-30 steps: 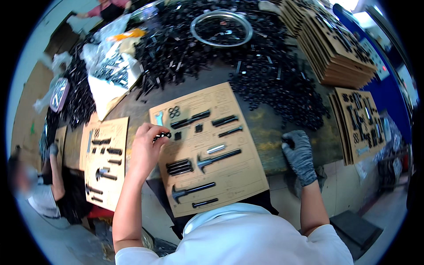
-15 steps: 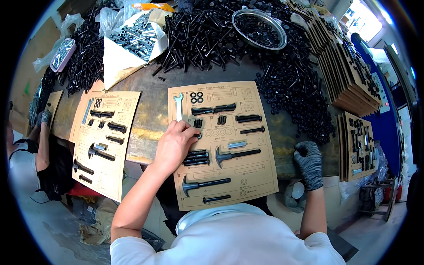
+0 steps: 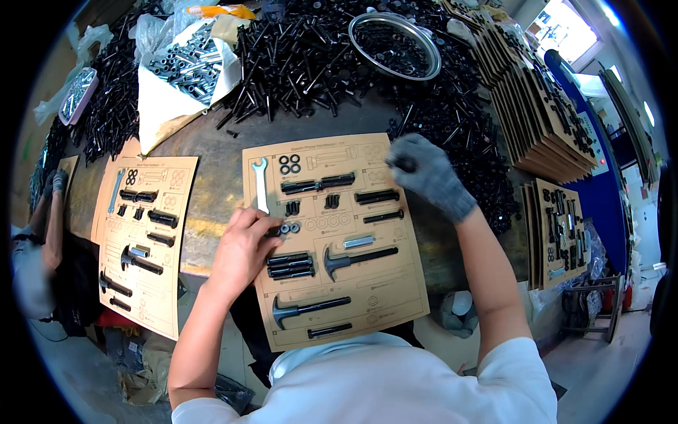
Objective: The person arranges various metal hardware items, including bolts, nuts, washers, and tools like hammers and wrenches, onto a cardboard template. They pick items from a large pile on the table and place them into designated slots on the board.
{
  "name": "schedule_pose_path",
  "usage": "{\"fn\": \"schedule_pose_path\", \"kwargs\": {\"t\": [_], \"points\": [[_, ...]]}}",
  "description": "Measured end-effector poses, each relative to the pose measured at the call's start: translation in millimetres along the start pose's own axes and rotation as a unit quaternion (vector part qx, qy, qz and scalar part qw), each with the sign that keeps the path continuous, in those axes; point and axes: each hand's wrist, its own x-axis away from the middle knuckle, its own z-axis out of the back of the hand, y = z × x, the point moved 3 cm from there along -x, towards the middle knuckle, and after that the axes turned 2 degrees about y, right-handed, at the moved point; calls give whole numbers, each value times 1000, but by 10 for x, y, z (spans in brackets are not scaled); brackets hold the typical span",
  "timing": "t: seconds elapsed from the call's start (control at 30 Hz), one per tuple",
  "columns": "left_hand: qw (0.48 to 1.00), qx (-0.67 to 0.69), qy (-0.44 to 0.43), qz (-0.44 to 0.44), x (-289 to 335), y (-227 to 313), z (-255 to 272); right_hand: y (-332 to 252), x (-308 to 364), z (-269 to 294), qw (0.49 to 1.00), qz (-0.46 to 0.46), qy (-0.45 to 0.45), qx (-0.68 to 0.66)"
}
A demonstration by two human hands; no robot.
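A brown cardboard hardware card point(image 3: 367, 300) lies in front of me, tilted slightly. My left hand point(image 3: 240, 247), bare, rests on its left side, thumb and index finger pinched at a row of small washers point(image 3: 289, 228); whatever is between the fingertips is mostly hidden. Just above that hand is a silver open-end wrench point(image 3: 261, 185). My right hand point(image 3: 434, 177), in a grey glove, hovers at the card's upper right corner. Its fingers curl round something small and dark, too blurred to name. The card also bears black bolts point(image 3: 318, 184), a silver sleeve point(image 3: 358, 242) and T-shaped black pieces point(image 3: 311, 307).
Heaps of black bolts point(image 3: 296, 63) and black nuts point(image 3: 487, 184) cover the bench's far side, with a round metal tray point(image 3: 355, 44) among them. Filled cards point(image 3: 522, 120) are stacked right. Another filled card point(image 3: 141, 283) lies left, near a co-worker's gloved hands point(image 3: 55, 182).
My right hand has swung up and left from the bench's right side to the card's upper corner. The view has shifted. Washers now show beside my left fingertips.
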Motion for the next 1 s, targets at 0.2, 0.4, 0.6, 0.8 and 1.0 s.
{"fn": "schedule_pose_path", "kwargs": {"t": [0.2,0.4,0.6,0.8,1.0], "points": [[1000,15,-5,2,-8,-99,-74,583,-535,-400,985,14,-171,-35],[1000,13,15,16,-66,-125,-79,615,-695,-422,973,-6,-215,-89],[1000,12,18,-7,-89,-146,-83,579,-717,-413,970,37,-236,-36],[1000,9,15,2,-52,-157,-104,508,-367,-47,997,72,26,9],[993,1,116,-2,-427,301,-107,558,803,-54,966,-2,14,259]]}}
